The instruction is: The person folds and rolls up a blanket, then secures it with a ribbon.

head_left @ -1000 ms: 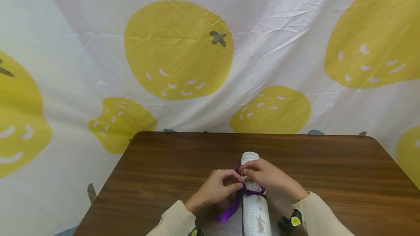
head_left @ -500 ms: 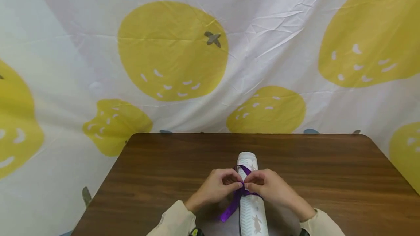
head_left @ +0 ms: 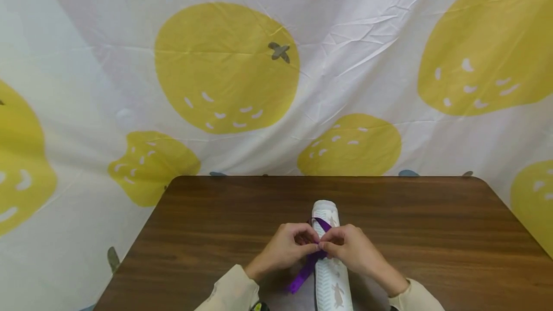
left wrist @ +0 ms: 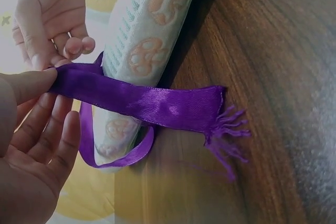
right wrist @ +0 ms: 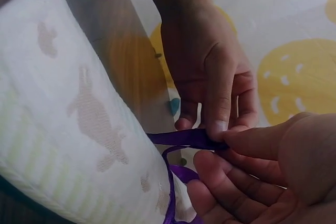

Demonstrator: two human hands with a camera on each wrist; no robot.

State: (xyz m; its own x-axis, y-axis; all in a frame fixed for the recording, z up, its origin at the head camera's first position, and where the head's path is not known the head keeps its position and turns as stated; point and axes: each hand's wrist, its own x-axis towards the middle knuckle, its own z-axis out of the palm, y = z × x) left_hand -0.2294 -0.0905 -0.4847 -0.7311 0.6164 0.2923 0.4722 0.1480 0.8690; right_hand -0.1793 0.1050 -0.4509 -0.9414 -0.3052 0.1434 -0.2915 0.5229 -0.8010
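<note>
A rolled white towel-like cloth [head_left: 333, 284] with a rabbit pattern lies lengthwise on the table. Purple satin ribbon [left wrist: 173, 107] goes around it, one frayed tail hanging to the left side. My left hand [head_left: 287, 248] pinches the ribbon between thumb and fingertips just above the roll. Opposite it, my right hand [head_left: 356, 253] pinches the ribbon too, its fingertips meeting those of the left. A loop of ribbon [left wrist: 118, 158] stands away from the roll in the left wrist view. The crossing of the ribbon is largely hidden behind the fingers.
The brown wood-grain table [head_left: 224, 215] extends to both sides and behind the roll. A white curtain [head_left: 337, 71] with large yellow fruit prints hangs behind the table's far edge.
My right hand has come back toward me from farther up the roll and met the left fingertips at the ribbon. The left hand has barely moved. The view has shifted slightly.
</note>
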